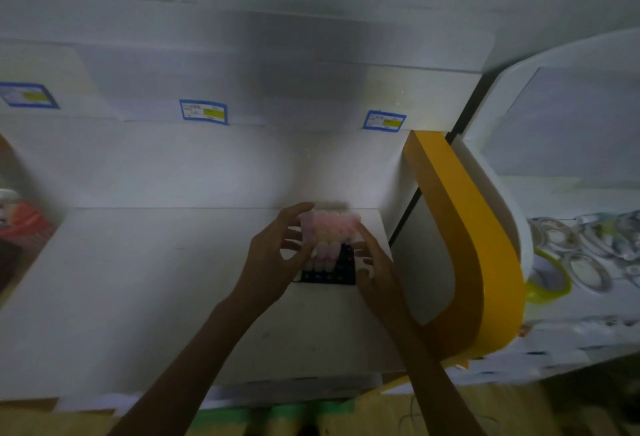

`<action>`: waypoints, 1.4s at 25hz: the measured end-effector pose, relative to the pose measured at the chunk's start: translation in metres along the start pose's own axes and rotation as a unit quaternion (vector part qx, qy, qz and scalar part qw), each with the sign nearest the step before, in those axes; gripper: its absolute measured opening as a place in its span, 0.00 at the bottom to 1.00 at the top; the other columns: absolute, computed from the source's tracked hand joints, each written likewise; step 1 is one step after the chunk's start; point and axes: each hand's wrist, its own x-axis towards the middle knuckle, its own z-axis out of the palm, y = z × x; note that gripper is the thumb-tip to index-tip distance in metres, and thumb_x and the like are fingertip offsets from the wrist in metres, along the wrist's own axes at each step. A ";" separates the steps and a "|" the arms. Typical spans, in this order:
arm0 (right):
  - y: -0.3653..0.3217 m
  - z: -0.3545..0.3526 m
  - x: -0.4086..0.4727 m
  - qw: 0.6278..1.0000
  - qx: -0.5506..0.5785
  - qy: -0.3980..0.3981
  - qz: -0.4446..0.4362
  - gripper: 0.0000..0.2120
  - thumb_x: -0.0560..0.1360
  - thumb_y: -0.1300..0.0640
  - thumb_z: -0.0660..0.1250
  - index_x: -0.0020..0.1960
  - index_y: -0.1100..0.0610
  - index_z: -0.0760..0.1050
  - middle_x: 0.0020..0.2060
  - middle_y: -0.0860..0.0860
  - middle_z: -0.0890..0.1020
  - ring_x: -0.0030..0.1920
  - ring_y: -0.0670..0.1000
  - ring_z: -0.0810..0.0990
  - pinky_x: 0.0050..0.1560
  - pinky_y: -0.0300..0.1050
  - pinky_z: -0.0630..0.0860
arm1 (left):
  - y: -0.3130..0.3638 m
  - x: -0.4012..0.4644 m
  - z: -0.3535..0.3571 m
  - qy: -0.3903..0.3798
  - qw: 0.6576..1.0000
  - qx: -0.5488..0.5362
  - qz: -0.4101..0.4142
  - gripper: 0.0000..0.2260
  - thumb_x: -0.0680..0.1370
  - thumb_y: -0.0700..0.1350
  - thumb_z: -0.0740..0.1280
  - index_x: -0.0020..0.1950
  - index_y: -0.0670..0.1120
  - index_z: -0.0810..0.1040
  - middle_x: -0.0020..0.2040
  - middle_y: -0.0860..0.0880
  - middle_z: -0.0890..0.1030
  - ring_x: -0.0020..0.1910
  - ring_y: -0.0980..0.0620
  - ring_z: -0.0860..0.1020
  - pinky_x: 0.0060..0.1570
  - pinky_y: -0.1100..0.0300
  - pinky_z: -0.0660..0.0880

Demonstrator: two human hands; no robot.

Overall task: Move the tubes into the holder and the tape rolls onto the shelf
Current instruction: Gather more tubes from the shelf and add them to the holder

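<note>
Loosely, both hands [273, 262] flank translucent pink tubes [329, 231] in a black perforated holder [341, 271].

The white shelf [138, 297] lies bare to the left and near side of the black holder [332, 269], giving open passage. On the right a white wall [398, 193] and a curved yellow panel [467, 227] close it in; the pink tubes [329, 231] crowd the far right corner.
</note>
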 end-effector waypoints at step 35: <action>0.008 -0.017 -0.003 0.977 -0.142 0.143 -0.074 0.26 0.73 0.49 0.56 0.68 0.58 0.72 0.63 0.54 0.77 0.63 0.52 0.74 0.64 0.44 0.67 | -0.052 0.028 0.071 -0.183 0.897 0.347 0.203 0.15 0.64 0.39 0.76 0.49 0.42 0.80 0.49 0.44 0.80 0.52 0.43 0.75 0.50 0.52 0.72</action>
